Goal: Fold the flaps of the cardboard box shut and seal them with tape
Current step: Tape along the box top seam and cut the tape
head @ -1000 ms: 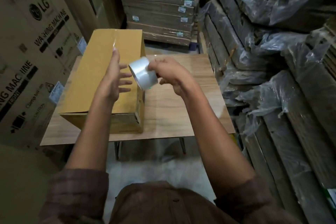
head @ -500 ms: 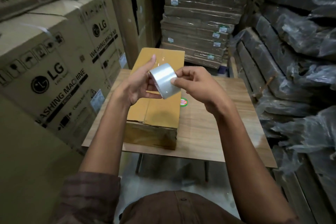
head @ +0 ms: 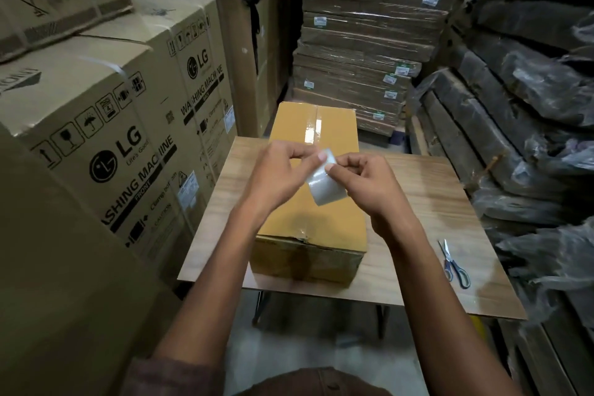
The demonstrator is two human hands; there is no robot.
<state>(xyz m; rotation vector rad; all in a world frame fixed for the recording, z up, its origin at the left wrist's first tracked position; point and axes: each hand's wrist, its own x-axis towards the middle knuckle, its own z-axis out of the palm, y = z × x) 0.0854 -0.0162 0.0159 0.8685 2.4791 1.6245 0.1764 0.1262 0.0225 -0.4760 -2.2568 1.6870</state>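
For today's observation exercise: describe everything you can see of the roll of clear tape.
The roll of clear packing tape looks glossy, silvery-grey and translucent. It is held tilted in the air above the closed yellow-brown cardboard box, not touching it. The left hand and right hand both grip it, thumbs meeting at its upper edge.

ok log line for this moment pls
step: finding tape end | hands: left and right both on tape roll above box | box: flaps shut, top seam taped | scissors: on table, untouched
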